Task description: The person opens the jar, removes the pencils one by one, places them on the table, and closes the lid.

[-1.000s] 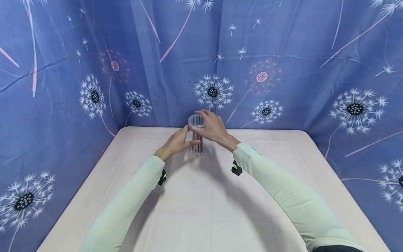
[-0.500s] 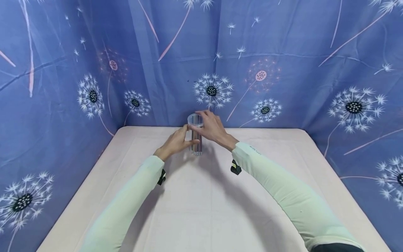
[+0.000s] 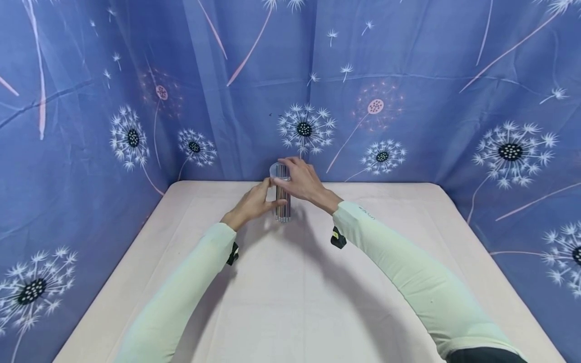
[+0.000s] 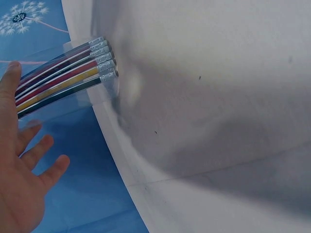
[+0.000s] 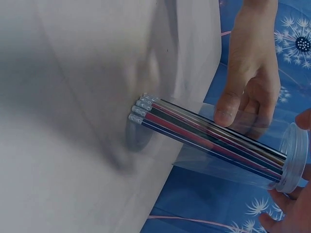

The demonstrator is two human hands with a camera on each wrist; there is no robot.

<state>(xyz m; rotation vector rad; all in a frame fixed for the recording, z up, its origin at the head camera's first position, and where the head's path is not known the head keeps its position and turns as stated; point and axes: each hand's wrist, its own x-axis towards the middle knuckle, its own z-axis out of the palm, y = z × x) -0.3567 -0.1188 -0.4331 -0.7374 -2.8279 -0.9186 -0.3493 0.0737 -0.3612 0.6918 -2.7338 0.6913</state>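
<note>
A clear plastic jar (image 3: 283,214) stands upright near the table's far edge, filled with several pencils (image 5: 204,136) in dark, red and yellow stripes. Their silvery ends point down at the jar's bottom. My left hand (image 3: 248,204) holds the jar's side, the thumb across the front and the fingers behind, as the right wrist view shows. On the jar's top sits a clear round lid (image 5: 295,158). My right hand (image 3: 305,180) grips that lid from the right, thumb in front and fingers over the far rim; part of the lid is hidden beneath it.
A pale cloth covers the table (image 3: 290,302). Blue curtains (image 3: 254,126) with dandelion prints hang close behind the jar and along both sides. Dark wrist cameras (image 3: 338,238) hang below the sleeves.
The right hand's fingers have shifted slightly left over the lid. The left hand and the jar stay in place; the head view has tilted a little.
</note>
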